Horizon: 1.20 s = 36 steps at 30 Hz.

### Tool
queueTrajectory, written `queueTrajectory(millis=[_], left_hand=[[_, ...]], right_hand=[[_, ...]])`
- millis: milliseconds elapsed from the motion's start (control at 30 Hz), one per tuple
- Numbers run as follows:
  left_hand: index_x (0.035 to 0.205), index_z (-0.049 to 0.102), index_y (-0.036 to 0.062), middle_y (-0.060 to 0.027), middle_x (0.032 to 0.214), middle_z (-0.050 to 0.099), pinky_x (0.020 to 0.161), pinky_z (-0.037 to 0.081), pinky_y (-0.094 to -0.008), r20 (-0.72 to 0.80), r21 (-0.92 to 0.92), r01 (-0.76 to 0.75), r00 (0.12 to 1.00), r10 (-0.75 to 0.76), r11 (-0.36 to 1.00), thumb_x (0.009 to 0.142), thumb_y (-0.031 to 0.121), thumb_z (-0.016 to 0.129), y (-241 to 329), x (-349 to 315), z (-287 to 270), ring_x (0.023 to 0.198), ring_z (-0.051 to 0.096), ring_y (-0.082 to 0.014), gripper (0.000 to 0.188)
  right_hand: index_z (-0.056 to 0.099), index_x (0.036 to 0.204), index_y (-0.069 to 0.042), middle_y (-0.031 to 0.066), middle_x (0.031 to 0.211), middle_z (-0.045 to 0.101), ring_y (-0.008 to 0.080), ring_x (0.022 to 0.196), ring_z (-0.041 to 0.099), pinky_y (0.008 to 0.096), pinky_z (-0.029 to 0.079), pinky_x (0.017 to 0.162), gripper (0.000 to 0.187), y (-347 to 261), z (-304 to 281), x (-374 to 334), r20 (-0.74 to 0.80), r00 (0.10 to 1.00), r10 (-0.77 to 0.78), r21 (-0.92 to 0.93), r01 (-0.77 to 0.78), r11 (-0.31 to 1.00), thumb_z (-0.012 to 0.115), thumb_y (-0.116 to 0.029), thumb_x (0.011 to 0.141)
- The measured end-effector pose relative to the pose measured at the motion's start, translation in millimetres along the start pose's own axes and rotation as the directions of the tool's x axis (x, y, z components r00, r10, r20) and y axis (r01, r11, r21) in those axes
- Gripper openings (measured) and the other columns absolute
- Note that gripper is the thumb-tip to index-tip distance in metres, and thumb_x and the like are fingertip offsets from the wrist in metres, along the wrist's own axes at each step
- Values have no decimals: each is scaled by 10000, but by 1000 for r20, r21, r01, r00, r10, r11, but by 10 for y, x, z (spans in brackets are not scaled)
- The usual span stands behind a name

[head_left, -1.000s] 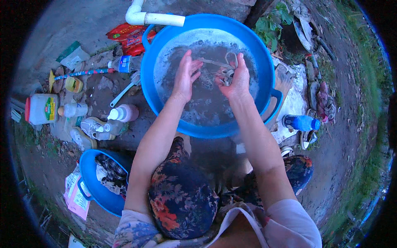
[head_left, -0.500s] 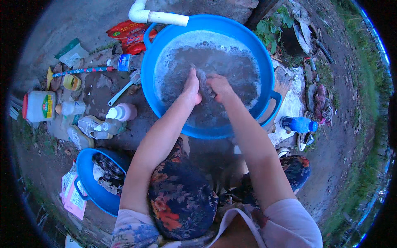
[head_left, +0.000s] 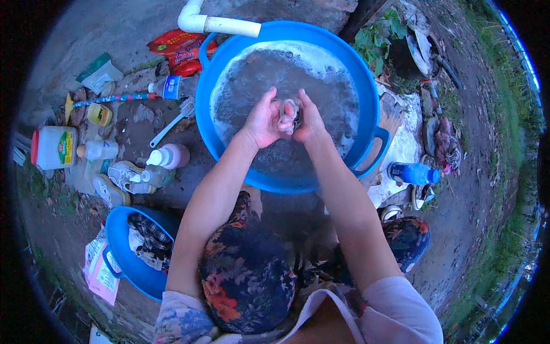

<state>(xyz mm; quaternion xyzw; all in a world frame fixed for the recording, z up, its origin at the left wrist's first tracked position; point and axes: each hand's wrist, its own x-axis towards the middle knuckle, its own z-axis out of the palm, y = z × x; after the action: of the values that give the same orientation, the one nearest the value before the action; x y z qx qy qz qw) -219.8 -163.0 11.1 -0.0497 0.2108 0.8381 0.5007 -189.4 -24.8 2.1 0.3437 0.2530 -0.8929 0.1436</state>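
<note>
A large blue tub [head_left: 373, 109] of murky grey water [head_left: 252, 77] with white foam stands in front of me. Over its middle, both hands come together on a small bunched wet cloth [head_left: 289, 112], greyish and see-through in places; its exact kind is hard to make out. My left hand [head_left: 263, 121] is turned palm inward, fingers curled against the cloth and thumb raised. From the other side my right hand [head_left: 309, 119] presses on it, thumb up, with its fingers partly hidden behind the cloth.
A white pipe [head_left: 232, 26] reaches over the tub's far left rim. To the left lie a scrub brush [head_left: 167, 131], a pink bottle [head_left: 172, 155], sneakers [head_left: 114, 186] and a smaller blue basket [head_left: 117, 229] holding clothes. A blue bottle [head_left: 409, 173] lies at the right.
My hands have come up out of the water with the cloth between them, and the left has turned its palm inward. The foam has drifted toward the far right of the tub.
</note>
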Motion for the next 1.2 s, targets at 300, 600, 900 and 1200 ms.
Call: queueTrajectory(millis=[300, 600, 900, 1200], left_hand=[[1021, 541, 65, -90, 981, 558, 750, 416, -376, -713, 446, -116, 553, 431, 887, 893, 545, 314, -154, 109, -95, 866, 526, -218, 547], [1031, 558, 125, -64, 1074, 574, 877, 407, -387, -336, -49, -232, 920, 203, 971, 866, 510, 414, -398, 55, 4, 1012, 524, -224, 443], [1069, 552, 138, -42, 1023, 583, 828, 435, -367, -317, 2, -272, 912, 259, 962, 888, 454, 400, -296, 30, 192, 954, 552, -221, 395], [1057, 537, 14, -134, 956, 587, 795, 438, -402, -250, 968, 204, 783, 569, 145, 807, 267, 541, 273, 388, -275, 877, 569, -270, 355]], right_hand=[[580, 893, -128, 62, 818, 572, 220, 743, 519, 421, 449, 680, 172, -228, 210, -133, -134, 950, -283, 1, 286, 958, 587, -288, 830], [614, 1004, -73, 186, 995, 556, 345, 1021, 480, 428, 401, 839, 278, 345, 246, 57, 309, 403, -861, -933, 305, -192, 595, -210, 763], [466, 1218, -1, 189, 1245, 455, 341, 1170, 412, 476, 295, 980, 539, 379, 281, 73, 387, 612, -689, -918, 329, -223, 380, -414, 883], [604, 1010, 7, 151, 939, 612, 216, 917, 571, 328, 423, 827, 349, -1403, -94, -1211, 292, 201, -935, -868, 466, -171, 491, -294, 876]])
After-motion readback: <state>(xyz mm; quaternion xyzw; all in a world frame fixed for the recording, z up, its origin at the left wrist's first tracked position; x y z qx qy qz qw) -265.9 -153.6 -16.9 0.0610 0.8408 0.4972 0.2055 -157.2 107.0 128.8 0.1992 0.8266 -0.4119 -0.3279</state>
